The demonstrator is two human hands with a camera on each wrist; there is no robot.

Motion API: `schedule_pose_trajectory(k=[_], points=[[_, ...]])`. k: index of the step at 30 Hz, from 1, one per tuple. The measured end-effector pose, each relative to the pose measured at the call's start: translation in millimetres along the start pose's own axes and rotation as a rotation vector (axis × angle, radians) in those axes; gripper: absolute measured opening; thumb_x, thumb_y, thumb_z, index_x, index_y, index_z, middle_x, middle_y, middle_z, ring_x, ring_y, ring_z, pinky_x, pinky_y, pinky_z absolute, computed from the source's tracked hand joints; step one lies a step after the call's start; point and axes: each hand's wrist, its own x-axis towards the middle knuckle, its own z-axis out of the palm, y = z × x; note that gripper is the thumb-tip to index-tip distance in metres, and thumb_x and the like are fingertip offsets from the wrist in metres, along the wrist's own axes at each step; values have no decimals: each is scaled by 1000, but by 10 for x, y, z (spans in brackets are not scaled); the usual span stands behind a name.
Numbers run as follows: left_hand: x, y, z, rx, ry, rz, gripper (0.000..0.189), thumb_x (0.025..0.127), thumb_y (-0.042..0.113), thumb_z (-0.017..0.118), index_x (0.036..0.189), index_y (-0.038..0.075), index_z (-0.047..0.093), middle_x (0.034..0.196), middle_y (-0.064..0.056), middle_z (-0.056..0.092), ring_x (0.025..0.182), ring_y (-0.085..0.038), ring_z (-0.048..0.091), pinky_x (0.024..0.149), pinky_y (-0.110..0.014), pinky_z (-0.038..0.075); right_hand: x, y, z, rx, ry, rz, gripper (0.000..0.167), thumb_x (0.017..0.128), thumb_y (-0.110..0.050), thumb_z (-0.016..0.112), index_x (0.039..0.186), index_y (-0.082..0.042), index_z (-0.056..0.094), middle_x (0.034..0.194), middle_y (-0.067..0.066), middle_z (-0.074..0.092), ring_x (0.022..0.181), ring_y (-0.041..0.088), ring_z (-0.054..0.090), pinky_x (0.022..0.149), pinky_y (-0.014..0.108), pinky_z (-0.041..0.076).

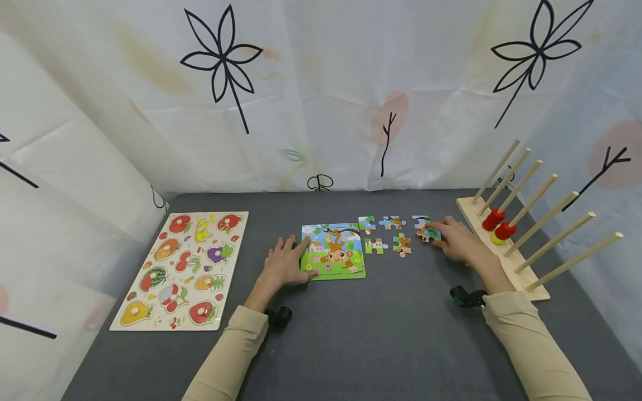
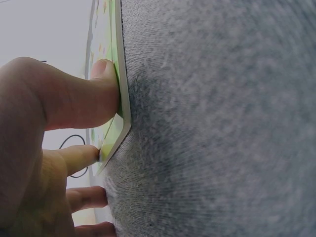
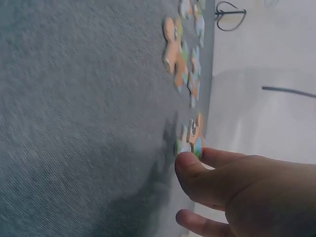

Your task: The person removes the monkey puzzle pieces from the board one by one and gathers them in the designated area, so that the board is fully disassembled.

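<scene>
Touches the left edge of a monkey puzzle (image 1: 337, 253), flat on the gray table (image 1: 371, 340), with spread, nearly straight fingers of the left hand (image 1: 284, 264); pinches a puzzle piece (image 1: 427, 234) between thumb and forefinger of the right hand (image 1: 462, 243), near other loose pieces (image 1: 402, 245). Shows also a fruit board (image 1: 195, 241) at left; a peg rack (image 1: 525, 278) at right.

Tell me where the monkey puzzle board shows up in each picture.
Head: monkey puzzle board just below centre, touched by the left hand.
Left wrist: left of centre, its rim facing the camera.
Right wrist: I can't make it out.
Shared landmark: grey tabletop, in all three.
</scene>
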Motion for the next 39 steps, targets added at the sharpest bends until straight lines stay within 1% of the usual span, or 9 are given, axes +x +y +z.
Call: schedule_pose_trajectory(k=[3,7,13,20,22,26,28,34,39], points=[[-6,0,-6,-1,-3,-2,86,90,52,71,162,23,33,167,-22,28,155,-52,21,121,-68,26,10,38,-50,-10,-5,16,49,99,-9,65,145,2,53,121,31,53,95,40,52,71,43,46],[-16,5,-8,4,-1,-3,86,90,53,70,162,23,33,167,-22,29,155,-52,22,121,-68,26,37,57,-102,-38,-28,69,49,98,-11,66,145,-1,53,124,30,53,96,41,49,64,37,42],[-32,8,4,-2,-8,0,86,90,53,70,162,23,33,167,-22,28,155,-51,22,121,-68,26,14,77,-84,-44,-73,102,48,97,-12,67,143,-1,55,123,30,53,97,42,49,69,44,42],[-21,-4,-12,7,3,-8,86,90,51,71,161,22,34,166,-22,30,154,-52,22,121,-68,26,-4,70,-22,-41,-66,96,44,96,-11,69,139,-4,60,125,29,56,109,50,48,78,61,45],[-18,-4,-13,5,-1,-7,86,90,52,71,162,22,34,166,-22,29,154,-52,22,121,-68,26,-5,68,-11,-49,-72,93,44,95,-12,70,138,-4,62,123,28,58,107,49,49,78,61,45],[-20,7,-15,-3,-6,-7,86,90,51,71,161,21,35,166,-22,29,154,-52,22,121,-69,26,-9,60,-10,-62,-84,79,45,94,-16,72,137,-5,64,119,27,59,99,44,51,74,53,45],[-24,14,-19,-2,-6,-8,86,89,51,71,161,21,35,166,-22,30,155,-52,22,121,-69,26,-12,49,-14,-69,-87,69,46,94,-18,73,137,-6,64,119,27,60,98,43,52,74,51,45],[-26,24,-23,8,-7,-11,86,89,52,71,161,21,35,166,-22,30,155,-52,22,121,-68,26,-11,9,-13,-74,-64,41,42,94,-17,72,134,-3,66,117,26,61,98,41,52,78,51,44],[-17,18,-28,-1,-14,-10,87,89,52,72,161,21,34,166,-22,30,154,-53,22,121,-69,26,-5,-129,-50,-62,21,17,42,94,-16,71,134,-4,66,116,25,61,97,41,52,75,50,45]])
